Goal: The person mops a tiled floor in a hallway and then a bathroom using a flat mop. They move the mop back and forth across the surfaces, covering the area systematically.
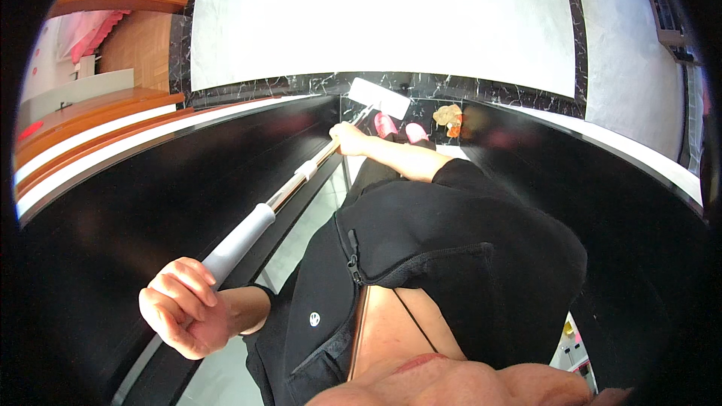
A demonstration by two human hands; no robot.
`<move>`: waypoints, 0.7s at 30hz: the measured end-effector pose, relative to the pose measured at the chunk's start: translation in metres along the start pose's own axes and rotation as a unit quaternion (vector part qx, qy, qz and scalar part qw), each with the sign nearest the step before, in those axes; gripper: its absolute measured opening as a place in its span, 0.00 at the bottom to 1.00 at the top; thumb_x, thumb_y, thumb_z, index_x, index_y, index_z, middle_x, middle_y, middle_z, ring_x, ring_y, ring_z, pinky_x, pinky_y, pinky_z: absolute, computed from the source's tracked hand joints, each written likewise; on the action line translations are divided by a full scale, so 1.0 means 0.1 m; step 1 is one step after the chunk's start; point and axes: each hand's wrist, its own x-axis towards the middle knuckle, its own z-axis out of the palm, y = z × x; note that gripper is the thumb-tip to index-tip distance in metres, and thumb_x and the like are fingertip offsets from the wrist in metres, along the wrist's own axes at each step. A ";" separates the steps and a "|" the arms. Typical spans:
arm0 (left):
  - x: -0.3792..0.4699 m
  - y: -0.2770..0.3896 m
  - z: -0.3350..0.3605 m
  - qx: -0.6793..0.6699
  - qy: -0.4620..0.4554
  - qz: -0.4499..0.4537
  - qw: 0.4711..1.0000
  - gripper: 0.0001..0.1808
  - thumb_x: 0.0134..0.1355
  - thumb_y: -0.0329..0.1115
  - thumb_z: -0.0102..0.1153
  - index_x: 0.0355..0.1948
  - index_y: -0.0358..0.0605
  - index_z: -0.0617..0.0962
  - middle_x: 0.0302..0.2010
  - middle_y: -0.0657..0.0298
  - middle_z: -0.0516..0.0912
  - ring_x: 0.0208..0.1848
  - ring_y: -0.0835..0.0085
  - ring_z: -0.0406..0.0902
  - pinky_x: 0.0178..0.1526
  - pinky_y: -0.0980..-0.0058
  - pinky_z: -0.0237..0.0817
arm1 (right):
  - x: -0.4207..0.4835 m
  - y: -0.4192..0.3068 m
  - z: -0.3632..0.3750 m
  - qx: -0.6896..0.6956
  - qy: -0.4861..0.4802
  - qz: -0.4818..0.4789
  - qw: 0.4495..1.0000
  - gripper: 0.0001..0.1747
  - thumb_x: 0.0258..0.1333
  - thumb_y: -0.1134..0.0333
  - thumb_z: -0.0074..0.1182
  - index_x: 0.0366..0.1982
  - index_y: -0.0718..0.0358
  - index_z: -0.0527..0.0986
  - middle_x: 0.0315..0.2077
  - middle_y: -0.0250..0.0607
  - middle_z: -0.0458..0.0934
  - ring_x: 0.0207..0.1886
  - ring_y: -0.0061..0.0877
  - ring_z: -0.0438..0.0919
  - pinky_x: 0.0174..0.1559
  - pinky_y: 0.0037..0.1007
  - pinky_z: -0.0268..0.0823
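Note:
A flat mop runs diagonally from the lower left up to the floor before me. Its white rectangular head lies on black, white-veined marble floor, just ahead of my pink shoes. My left hand is curled around the top end of the pale grey handle grip. Farther down, my right hand is closed around the shiny metal pole. A pale collar joins the pole's sections between both hands.
Dark panels flank me closely on both sides. Right of my shoes sits a lumpy yellowish and orange object, its kind unclear. Ahead, a bright white floor has a black marble border. A wooden-framed doorway is at left, grey floor at right.

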 end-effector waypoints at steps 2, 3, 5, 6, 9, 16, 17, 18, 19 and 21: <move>0.03 0.11 0.04 0.026 -0.013 0.015 0.999 0.15 0.64 0.35 0.43 0.19 0.49 0.65 0.12 0.68 0.67 0.14 0.80 0.67 0.23 0.77 0.65 | -0.10 -0.11 -0.28 -0.013 0.031 -0.004 0.999 0.09 0.34 0.66 0.60 0.23 0.61 0.77 0.30 0.47 0.79 0.39 0.44 0.77 0.43 0.40 0.72; 0.04 0.19 0.06 0.002 -0.031 0.034 0.999 0.16 0.64 0.36 0.43 0.18 0.50 0.63 0.12 0.69 0.67 0.13 0.81 0.65 0.22 0.79 0.63 | -0.21 -0.19 -0.40 -0.026 0.029 0.017 0.999 0.09 0.34 0.67 0.60 0.24 0.61 0.77 0.31 0.46 0.79 0.40 0.44 0.77 0.43 0.40 0.72; 0.03 0.33 0.14 -0.034 0.011 0.064 0.997 0.17 0.65 0.36 0.43 0.17 0.52 0.61 0.11 0.70 0.66 0.12 0.82 0.63 0.22 0.80 0.61 | -0.42 -0.27 -0.72 -0.006 0.037 0.062 0.997 0.09 0.36 0.65 0.60 0.25 0.60 0.78 0.31 0.46 0.79 0.41 0.42 0.78 0.43 0.40 0.72; 0.04 0.35 0.18 -0.056 0.025 0.073 0.995 0.18 0.65 0.35 0.42 0.16 0.53 0.61 0.11 0.71 0.64 0.12 0.81 0.63 0.23 0.80 0.61 | -0.52 -0.26 -0.92 -0.009 0.043 0.076 0.996 0.08 0.37 0.66 0.59 0.25 0.60 0.78 0.31 0.46 0.79 0.40 0.41 0.79 0.42 0.40 0.73; 0.04 0.25 0.30 -0.095 0.005 0.059 0.994 0.18 0.64 0.34 0.41 0.15 0.53 0.60 0.11 0.71 0.61 0.14 0.80 0.58 0.25 0.78 0.55 | -0.58 -0.08 -1.43 -0.095 0.065 0.106 0.988 0.06 0.43 0.67 0.57 0.25 0.61 0.79 0.30 0.47 0.80 0.38 0.40 0.81 0.40 0.40 0.73; -0.23 -0.78 1.18 -0.119 -0.052 0.008 0.992 0.18 0.62 0.37 0.43 0.14 0.47 0.65 0.12 0.66 0.67 0.19 0.71 0.68 0.31 0.68 0.63 | -0.70 1.56 -2.42 -0.127 0.220 0.169 0.952 0.07 0.51 0.70 0.52 0.30 0.62 0.79 0.30 0.52 0.79 0.38 0.41 0.79 0.40 0.40 0.71; -0.33 -0.94 1.41 -0.091 -0.027 -0.038 0.995 0.19 0.61 0.39 0.44 0.14 0.46 0.67 0.14 0.64 0.69 0.20 0.70 0.69 0.32 0.68 0.64 | -0.72 1.84 -2.55 -0.186 0.222 0.176 0.941 0.08 0.55 0.70 0.47 0.32 0.61 0.77 0.34 0.53 0.77 0.41 0.41 0.78 0.44 0.41 0.69; -0.46 -1.07 1.64 -0.060 -0.007 -0.120 0.991 0.19 0.60 0.39 0.47 0.13 0.42 0.69 0.17 0.59 0.74 0.23 0.68 0.73 0.35 0.66 0.66 | -0.79 2.09 -2.60 -0.196 0.269 0.195 0.923 0.08 0.56 0.69 0.47 0.35 0.59 0.77 0.38 0.54 0.76 0.45 0.43 0.76 0.47 0.40 0.68; -0.57 -1.22 1.84 -0.027 -0.034 -0.108 0.993 0.18 0.59 0.36 0.47 0.13 0.42 0.69 0.16 0.59 0.73 0.22 0.67 0.72 0.34 0.65 0.66 | -0.88 2.31 -2.56 -0.196 0.315 0.217 0.903 0.09 0.56 0.68 0.47 0.37 0.57 0.76 0.42 0.54 0.74 0.48 0.44 0.74 0.50 0.40 0.67; -0.78 -1.41 2.14 -0.116 -0.092 -0.058 0.987 0.17 0.57 0.31 0.49 0.12 0.42 0.69 0.15 0.59 0.72 0.21 0.66 0.72 0.32 0.64 0.67 | -1.02 2.63 -2.46 -0.159 0.284 0.266 0.907 0.16 0.53 0.66 0.52 0.46 0.55 0.74 0.50 0.52 0.70 0.54 0.42 0.71 0.55 0.38 0.65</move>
